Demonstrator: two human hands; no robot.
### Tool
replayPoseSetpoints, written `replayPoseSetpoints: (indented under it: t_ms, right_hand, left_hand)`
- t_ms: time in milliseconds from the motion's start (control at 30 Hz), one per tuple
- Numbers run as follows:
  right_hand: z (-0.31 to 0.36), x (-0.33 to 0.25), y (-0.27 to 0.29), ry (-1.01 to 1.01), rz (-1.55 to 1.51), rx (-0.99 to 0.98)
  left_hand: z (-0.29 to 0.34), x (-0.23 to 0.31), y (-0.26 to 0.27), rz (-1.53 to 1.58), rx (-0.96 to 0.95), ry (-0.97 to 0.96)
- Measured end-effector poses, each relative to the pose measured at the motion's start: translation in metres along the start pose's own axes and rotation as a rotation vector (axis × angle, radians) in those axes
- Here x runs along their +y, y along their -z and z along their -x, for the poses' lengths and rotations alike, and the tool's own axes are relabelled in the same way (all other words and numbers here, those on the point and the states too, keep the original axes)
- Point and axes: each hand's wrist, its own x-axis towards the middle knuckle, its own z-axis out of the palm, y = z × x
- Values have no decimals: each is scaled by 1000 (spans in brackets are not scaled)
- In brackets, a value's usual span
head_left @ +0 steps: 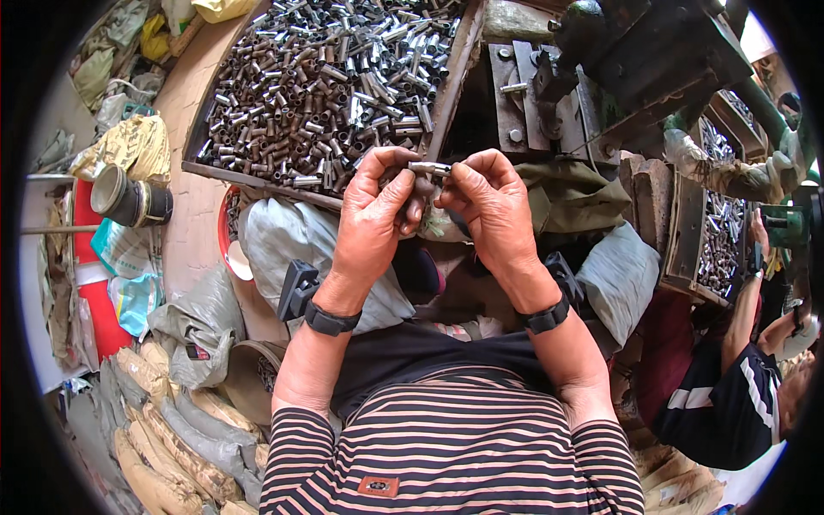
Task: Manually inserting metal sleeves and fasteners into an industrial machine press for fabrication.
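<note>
Between my two hands is a small metal tube [429, 168], held level above my lap, close to the near edge of a tray. My left hand [374, 202] pinches one end between thumb and fingers. At the other end, my right hand [489, 197] grips it the same way, fingers curled. Just beyond them stands a large tray [249, 178] heaped with short metal tubes [300, 112], some rusty brown, some shiny silver. The fingers cover parts of the held tube.
A dark machine [635, 60] with a bolted metal bed [519, 103] stands at the far right. Filled sacks [163, 446] lie at left. A co-worker [721, 403] sits at right beside another box [684, 227] of metal pieces. A black bucket [129, 197] is at left.
</note>
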Motion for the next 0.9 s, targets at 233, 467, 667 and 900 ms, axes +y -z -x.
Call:
replayPoseSetpoints:
  t_ms: [233, 467, 667, 900]
  right_hand:
    - [1, -1, 4, -98, -120, -29]
    - [0, 1, 8, -58, -28, -36]
    - [1, -4, 7, 18, 224, -82]
    - [-1, -10, 3, -75, 253, -163]
  left_hand:
    - [0, -2, -1, -21, -1, -15]
    - [-1, 3, 2, -302, -20, 9]
    - [-3, -5, 6, -181, -37, 71]
    - [-4, -2, 14, -79, -74, 94]
